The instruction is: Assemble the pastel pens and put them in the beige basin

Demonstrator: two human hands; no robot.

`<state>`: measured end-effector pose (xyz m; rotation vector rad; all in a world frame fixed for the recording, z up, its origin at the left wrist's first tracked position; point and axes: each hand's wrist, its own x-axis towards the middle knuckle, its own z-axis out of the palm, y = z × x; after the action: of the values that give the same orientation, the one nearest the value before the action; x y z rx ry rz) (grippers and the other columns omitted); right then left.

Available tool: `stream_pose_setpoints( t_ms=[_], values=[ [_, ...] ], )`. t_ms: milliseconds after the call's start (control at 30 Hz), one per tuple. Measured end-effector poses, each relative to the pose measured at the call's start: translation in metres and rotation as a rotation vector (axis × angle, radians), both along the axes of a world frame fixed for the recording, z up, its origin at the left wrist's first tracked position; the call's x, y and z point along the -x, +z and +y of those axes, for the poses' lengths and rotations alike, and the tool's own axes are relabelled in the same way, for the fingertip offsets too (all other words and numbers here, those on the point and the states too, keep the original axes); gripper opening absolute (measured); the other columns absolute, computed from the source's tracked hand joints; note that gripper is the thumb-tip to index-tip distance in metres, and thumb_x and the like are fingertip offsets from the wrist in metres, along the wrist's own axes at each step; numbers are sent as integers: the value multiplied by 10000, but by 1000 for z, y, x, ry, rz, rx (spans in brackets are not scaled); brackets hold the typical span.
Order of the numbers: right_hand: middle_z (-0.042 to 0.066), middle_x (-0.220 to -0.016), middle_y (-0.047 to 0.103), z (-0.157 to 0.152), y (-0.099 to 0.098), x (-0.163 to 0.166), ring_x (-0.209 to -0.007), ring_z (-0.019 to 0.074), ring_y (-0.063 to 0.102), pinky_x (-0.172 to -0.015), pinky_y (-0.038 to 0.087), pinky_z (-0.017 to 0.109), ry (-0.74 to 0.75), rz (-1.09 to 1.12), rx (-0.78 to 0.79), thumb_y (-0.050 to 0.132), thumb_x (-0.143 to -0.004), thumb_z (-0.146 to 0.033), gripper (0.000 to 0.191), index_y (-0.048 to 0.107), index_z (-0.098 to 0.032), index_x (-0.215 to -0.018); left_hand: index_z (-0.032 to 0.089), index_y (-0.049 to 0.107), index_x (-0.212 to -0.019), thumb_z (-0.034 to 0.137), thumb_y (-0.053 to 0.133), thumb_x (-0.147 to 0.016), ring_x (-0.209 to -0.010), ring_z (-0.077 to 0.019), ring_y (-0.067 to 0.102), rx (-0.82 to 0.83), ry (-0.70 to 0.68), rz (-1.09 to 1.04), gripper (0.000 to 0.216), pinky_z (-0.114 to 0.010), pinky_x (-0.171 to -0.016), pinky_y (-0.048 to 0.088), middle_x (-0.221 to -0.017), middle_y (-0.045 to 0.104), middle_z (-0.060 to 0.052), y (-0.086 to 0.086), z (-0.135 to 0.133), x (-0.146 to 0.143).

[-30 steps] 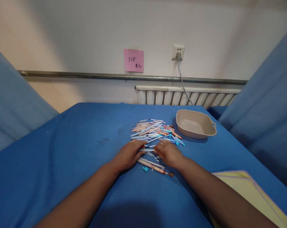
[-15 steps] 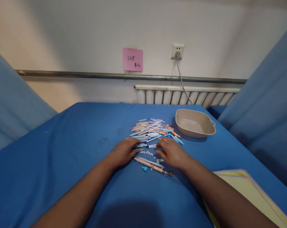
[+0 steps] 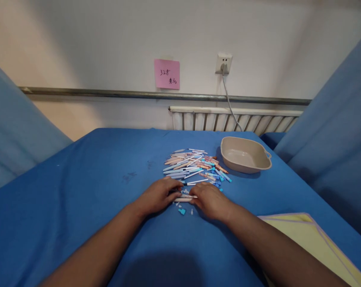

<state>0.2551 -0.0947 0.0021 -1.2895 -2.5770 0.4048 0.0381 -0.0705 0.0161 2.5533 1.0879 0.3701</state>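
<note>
1. Two slim pens (image 3: 183, 200), one pale peach, lie side by side between your hands, their long axis running left to right, roughly across your body.
2. Your left hand (image 3: 160, 196) is at their left end, your right hand (image 3: 212, 199) at their right end; neither is clearly nearer.
3. Both grips look narrow, thumb and fingers closed in on the pens, whose ends are hidden by your hands. Whether the pens are raised off the cloth, you cannot tell from here.
4. Just on your side of the pens lie a small turquoise piece (image 3: 182, 211) and a tiny white piece (image 3: 191, 211). More white bits (image 3: 185, 191) sit just beyond the pens, between your hands.
5. Past those, a thin white stick (image 3: 198, 181) points left to right, and behind it spreads a loose pile of pens (image 3: 183, 161), mostly blue, peach and white.
6. Just right of the pile stands a beige tub (image 3: 243, 158).
7. A folded yellow cloth (image 3: 300, 225) lies near your right forearm, on the blue sheet (image 3: 79, 199).
</note>
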Motion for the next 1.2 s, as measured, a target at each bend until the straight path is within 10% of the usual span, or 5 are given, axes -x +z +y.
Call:
stream_pose_setpoints(
  t_ms=[1200],
  values=[
    [39, -885, 653, 19, -21, -10, -846, 164, 586, -755, 429, 272, 32, 356, -97, 493, -899, -213, 124, 603, -197, -953, 202, 531, -1211, 322, 405, -923, -963, -205, 595, 28, 67, -60, 337, -303, -864, 437, -1039, 658, -67, 3, -1, -3]
  ],
)
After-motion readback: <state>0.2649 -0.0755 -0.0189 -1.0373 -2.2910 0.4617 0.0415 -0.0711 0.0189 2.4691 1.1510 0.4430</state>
